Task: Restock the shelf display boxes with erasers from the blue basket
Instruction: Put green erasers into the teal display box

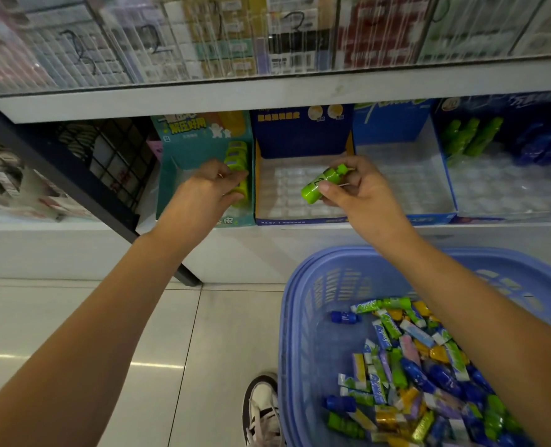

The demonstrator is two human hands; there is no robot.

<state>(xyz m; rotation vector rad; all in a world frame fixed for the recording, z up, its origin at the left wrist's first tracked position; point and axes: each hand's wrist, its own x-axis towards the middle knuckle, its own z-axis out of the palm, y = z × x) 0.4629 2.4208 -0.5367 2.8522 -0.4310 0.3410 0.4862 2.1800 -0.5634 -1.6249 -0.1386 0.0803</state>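
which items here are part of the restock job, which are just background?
In the job:
- blue basket of mixed erasers
- green bottle-shaped eraser in the right hand
- left hand at the yellow-green erasers in the teal display box
- dark blue display box, tray bare

Background:
- upper shelf stock
- wire rack
- shoe

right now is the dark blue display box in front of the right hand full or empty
Empty, as far as visible: the dark blue display box shows only its bare clear tray. The right hand partly covers it.
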